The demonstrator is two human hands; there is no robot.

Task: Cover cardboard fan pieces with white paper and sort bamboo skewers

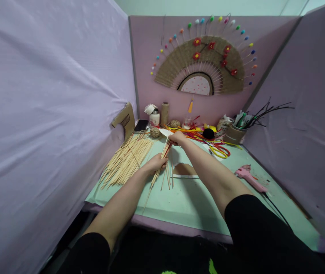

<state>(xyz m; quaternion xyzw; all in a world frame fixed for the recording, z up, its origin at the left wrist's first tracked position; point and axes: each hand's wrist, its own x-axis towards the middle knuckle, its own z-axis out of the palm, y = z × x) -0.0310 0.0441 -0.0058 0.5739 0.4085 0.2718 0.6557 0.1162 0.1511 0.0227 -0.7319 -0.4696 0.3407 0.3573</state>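
Soft, muted light here; left cloth (50, 76) paler than right cloth (302, 114). Dull shadow on table (259, 217) beneath right arm (208, 171). Edges look stretched.

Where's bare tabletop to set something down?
Free: tabletop in front of the cardboard piece, between held wooden sticks and right forearm; also between that forearm and pink glue gun. Crowded: left, stick pile; rear, twine balls, pipe cleaners.

Over a tabletop (208, 219), a bundle of wooden sticks (165, 149) is being held by the left hand (159, 163), nearer, and the right hand (177, 137), farther back. The bundle is being flanked by a pile of loose sticks (125, 161) at left and a hot-glue gun (249, 179) at far right. Scissors (220, 152) are being kept behind the hot-glue gun, pipe cleaners (189, 134) behind the hands. Above them, a fan (169, 70) is being displayed on the back panel (145, 34).
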